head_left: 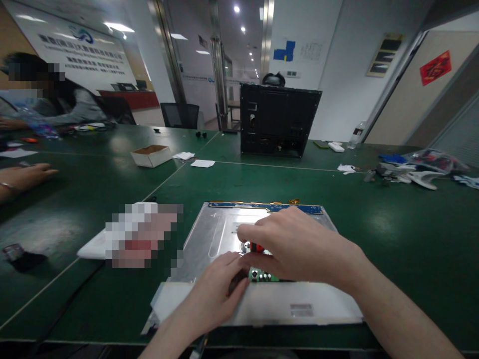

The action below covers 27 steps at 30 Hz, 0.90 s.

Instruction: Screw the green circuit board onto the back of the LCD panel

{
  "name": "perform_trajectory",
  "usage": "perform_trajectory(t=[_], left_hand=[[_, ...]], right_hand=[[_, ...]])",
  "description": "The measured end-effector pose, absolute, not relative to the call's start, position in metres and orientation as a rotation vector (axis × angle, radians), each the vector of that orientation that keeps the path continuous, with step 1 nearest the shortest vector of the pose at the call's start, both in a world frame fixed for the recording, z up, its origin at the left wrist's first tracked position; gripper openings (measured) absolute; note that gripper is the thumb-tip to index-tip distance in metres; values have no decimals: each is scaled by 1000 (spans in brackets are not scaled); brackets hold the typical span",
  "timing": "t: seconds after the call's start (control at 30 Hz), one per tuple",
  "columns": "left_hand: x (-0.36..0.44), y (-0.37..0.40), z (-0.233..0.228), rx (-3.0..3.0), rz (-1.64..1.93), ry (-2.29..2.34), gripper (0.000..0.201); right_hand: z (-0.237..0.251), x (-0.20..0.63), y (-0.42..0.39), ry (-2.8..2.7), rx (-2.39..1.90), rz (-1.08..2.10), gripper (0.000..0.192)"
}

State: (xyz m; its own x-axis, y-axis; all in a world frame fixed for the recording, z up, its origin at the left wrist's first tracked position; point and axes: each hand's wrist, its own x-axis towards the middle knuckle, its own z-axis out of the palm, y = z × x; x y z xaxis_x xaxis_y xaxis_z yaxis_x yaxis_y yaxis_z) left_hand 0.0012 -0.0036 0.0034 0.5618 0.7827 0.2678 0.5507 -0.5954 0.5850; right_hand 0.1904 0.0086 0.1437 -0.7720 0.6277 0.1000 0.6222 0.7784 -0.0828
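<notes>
A display panel (pixel 198 239) with a silvery metal back lies flat in front of me. A narrow blue circuit strip (pixel 314 210) runs along its far edge, and a pale band (pixel 329 299) along its near edge. My right hand (pixel 299 242) is closed around a red-and-black screwdriver handle (pixel 256 247); the tip is hidden. Under it a green circuit board (pixel 275 277) with small white parts shows partly. Beside the board, my left hand (pixel 217 281) has its fingers bent together close to the right fingertips; whatever they pinch is hidden.
A black monitor housing (pixel 280 119) stands upright across the green table (pixel 404 259). To the left are a white, partly blurred packet (pixel 93 244), an open box (pixel 151 157) and a co-worker's hand (pixel 28 177). Plastic wrappings (pixel 430 164) and a bottle (pixel 357 133) lie right.
</notes>
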Motion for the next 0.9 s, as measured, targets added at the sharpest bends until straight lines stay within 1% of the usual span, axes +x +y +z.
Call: perform_trajectory(t=[0.13,0.23,0.33,0.53,0.63,0.77,0.9], left_hand=[[1,-4,6,2356,675,1085,12],[2,-4,9,2355,632,1075,12],[2,-4,10,2352,633,1082,13],[1,-5,7,2351,681,1085,18],[1,-5,8,2354,657,1072,15],[1,-5,9,2349,624,1077,14],[1,-5,9,2333,645,1081,17]], right_hand=[[144,191,8,-2849,-975,58,6],[144,193,7,-2843,-928,72,10],[145,193,7,-2860,-915,112,9],[147,192,8,-2881,-1010,87,10],[147,193,7,-2894,-971,102,4],[147,194,5,-2871,-954,135,12],[147,194,7,-2881,-970,131,11]])
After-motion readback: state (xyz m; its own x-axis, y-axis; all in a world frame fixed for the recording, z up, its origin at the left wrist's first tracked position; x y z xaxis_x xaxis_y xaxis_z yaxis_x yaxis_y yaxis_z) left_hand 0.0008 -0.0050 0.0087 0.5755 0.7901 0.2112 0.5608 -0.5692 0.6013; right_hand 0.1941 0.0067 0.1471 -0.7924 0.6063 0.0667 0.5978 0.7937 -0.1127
